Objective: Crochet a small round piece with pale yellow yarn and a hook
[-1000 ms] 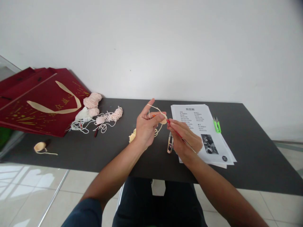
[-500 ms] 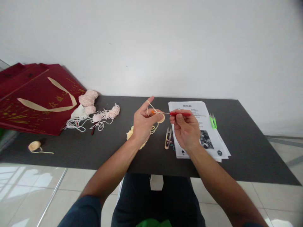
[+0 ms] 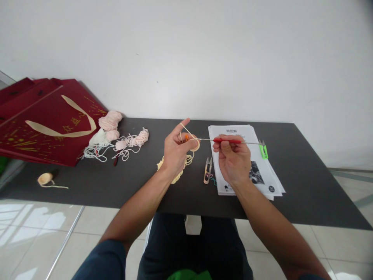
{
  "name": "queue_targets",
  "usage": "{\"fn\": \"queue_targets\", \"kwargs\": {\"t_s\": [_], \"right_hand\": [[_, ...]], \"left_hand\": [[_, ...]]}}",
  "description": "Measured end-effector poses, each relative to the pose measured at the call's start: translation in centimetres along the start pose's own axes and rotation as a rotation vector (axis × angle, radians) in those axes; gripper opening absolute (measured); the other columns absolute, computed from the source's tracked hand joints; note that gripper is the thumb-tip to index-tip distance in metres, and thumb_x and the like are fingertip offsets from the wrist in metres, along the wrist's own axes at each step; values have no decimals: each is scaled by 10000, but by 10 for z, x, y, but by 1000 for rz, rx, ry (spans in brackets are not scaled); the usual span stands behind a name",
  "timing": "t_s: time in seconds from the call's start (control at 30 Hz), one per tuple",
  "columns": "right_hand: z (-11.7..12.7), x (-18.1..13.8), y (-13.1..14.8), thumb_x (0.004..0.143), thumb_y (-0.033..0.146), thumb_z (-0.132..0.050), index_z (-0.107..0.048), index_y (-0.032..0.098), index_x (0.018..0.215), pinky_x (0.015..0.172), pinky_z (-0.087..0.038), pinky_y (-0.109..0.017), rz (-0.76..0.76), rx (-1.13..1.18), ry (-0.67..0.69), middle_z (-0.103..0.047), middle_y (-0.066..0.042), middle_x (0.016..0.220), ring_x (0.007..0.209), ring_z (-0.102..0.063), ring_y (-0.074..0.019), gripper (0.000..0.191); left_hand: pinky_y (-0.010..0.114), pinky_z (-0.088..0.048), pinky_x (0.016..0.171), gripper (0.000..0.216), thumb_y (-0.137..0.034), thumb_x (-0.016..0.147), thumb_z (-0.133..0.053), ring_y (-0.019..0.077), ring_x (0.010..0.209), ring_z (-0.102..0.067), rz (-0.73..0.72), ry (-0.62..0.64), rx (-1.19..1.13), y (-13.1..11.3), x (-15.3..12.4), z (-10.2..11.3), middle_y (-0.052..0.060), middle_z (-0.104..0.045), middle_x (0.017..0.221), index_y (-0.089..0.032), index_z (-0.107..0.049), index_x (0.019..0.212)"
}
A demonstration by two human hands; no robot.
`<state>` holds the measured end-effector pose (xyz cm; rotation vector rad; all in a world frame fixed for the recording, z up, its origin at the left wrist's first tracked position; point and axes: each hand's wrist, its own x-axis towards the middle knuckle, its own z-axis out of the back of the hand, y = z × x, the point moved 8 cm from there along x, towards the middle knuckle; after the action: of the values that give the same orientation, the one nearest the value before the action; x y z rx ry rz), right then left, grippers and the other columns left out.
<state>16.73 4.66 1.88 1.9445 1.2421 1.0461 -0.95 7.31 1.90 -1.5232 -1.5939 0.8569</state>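
My left hand (image 3: 176,151) is raised over the dark table (image 3: 305,186), pinching a small round cream crochet piece (image 3: 196,146), with cream yarn looped over its outstretched index finger. My right hand (image 3: 233,159) grips a red-handled crochet hook (image 3: 227,140) held level, its metal tip pointing left into the piece. Loose cream yarn (image 3: 175,171) lies on the table below the left hand. Small snips (image 3: 207,171) lie between the two hands.
Printed sheets (image 3: 250,171) lie under my right hand, with green snips (image 3: 263,149) at their right edge. Pink and white yarn bundles (image 3: 116,136) and a dark red gift bag (image 3: 43,124) sit at the left. A small cream crochet piece (image 3: 45,179) lies near the left front edge.
My right hand has turned from pointing the hook steeply down at the piece to holding it level, and drew back to the right. The left hand stays pinched on the piece.
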Motion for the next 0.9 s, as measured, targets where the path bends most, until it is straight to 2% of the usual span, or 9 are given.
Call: {"fn": "queue_targets", "kwargs": {"t_s": [0.2,0.4,0.67,0.9], "right_hand": [[-4,-4,11,859,231,-820,-764,262,924,632,-587,-297,114,-69,51,-795,-11,946,713,-716,-130,91],[-5,-2,12,855,220,-822,-764,262,914,587,-539,-266,84,-48,100,-788,-4,905,674,-688,-113,93],[-10,-3,10,841,296,-857,-752,260,893,563,-515,-257,44,-43,137,-784,-5,873,648,-664,-109,123],[-10,-4,11,836,288,-861,-752,257,891,563,-531,-260,53,-49,154,-793,-7,882,651,-668,-112,126]], "left_hand": [[218,-442,608,686,-54,649,-771,85,608,-606,7,24,7,-3,1,1,-52,-692,667,-171,-679,1318],[229,-289,501,641,-82,613,-674,82,527,-493,63,98,26,-3,3,-3,-26,-666,626,-178,-725,1245],[248,-247,490,594,-97,563,-598,78,471,-397,161,158,-31,4,3,-6,-50,-568,552,-159,-746,1134],[247,-193,471,574,-99,528,-590,72,435,-303,268,169,-67,6,-2,-10,-68,-476,493,-127,-721,1086]]}}
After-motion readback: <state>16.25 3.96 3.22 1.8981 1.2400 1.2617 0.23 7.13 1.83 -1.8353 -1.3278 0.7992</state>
